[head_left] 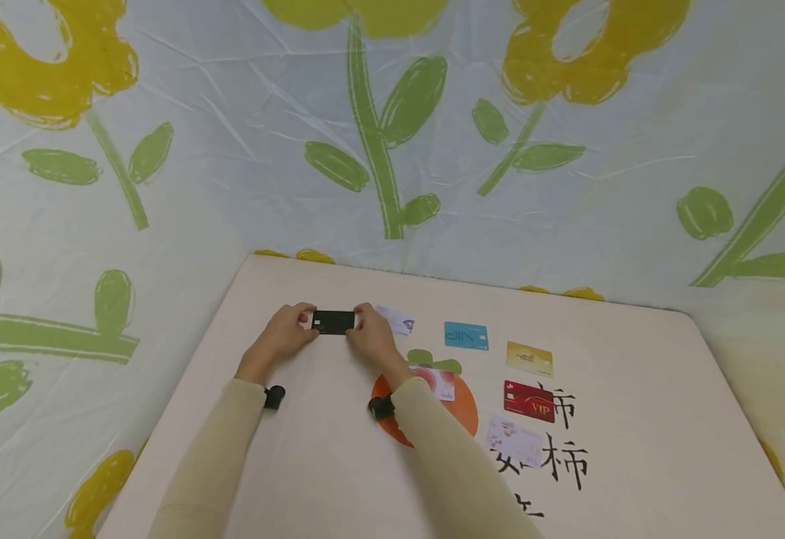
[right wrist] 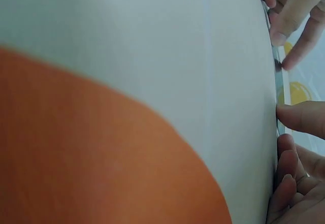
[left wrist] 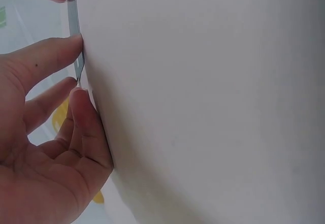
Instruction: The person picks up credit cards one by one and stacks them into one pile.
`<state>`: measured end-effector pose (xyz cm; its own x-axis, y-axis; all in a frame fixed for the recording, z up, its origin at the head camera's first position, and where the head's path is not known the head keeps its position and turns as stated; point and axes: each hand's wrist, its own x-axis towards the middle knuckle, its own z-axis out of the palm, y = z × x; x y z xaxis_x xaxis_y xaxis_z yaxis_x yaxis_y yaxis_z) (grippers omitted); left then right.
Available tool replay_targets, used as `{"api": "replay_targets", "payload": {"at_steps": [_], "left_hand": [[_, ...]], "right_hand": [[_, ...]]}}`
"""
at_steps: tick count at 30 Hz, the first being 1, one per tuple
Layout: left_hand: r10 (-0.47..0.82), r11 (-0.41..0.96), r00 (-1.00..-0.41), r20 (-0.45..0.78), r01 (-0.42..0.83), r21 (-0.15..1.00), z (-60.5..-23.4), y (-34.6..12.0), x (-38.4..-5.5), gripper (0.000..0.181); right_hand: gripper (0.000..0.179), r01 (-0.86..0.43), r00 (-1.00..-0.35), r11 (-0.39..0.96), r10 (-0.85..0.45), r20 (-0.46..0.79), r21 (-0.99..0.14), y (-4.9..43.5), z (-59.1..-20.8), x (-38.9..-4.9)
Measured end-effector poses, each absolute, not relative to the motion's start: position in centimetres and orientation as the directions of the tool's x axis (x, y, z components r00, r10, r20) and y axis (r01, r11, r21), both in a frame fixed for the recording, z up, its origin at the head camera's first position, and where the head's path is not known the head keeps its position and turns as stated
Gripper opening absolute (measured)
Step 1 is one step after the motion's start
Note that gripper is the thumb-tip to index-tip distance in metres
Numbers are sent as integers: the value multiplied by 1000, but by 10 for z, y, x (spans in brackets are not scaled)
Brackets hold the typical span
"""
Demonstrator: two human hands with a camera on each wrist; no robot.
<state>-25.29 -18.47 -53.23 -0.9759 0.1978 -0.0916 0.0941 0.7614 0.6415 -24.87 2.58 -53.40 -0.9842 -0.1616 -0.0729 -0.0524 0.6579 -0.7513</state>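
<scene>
At the far left of the table, a black bank card (head_left: 333, 323) with a small chip lies level between both hands in the head view. My left hand (head_left: 283, 331) pinches its left end between thumb and finger, and my right hand (head_left: 374, 335) pinches the right end. Pale strips show at both ends of the black face; whether they belong to a second card beneath, I cannot tell. Seen edge-on in the left wrist view, the card (left wrist: 78, 66) is thin and close to the tabletop. A whitish card (head_left: 399, 320) lies just right of my right hand, partly covered by it.
Right of my hands lie a blue card (head_left: 467, 335), a gold card (head_left: 529, 358), a red VIP card (head_left: 529, 401), a pale floral card (head_left: 514, 440) and a pink card (head_left: 441, 383). The pinkish tablecloth (head_left: 649, 389) bears a printed orange persimmon and black characters. Flowered fabric (head_left: 231, 150) walls the table.
</scene>
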Motion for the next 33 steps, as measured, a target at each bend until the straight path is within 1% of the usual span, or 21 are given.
{"api": "replay_targets", "payload": {"at_steps": [10,17,21,26,33], "left_hand": [[187,765,-977,-103,79,639,-531,-183,-253,55],[163,742,-983,-83,67,667,-531,-182,-253,54],[157,731,-984,-80,61,679,-531,-181,-253,55],[147,712,-986,-82,48,700,-534,-179,-252,55],[128,684,-987,-97,17,729,-536,-177,-248,56]], "right_hand": [[43,-33,-982,623,-164,-89,-781,27,-526,-247],[45,-12,-985,585,-144,-90,-811,27,-526,-247],[43,3,-987,558,-130,-91,-830,27,-527,-247],[41,38,-987,522,-115,-115,-852,27,-528,-246],[43,68,-983,488,-114,-141,-870,29,-527,-243]]}}
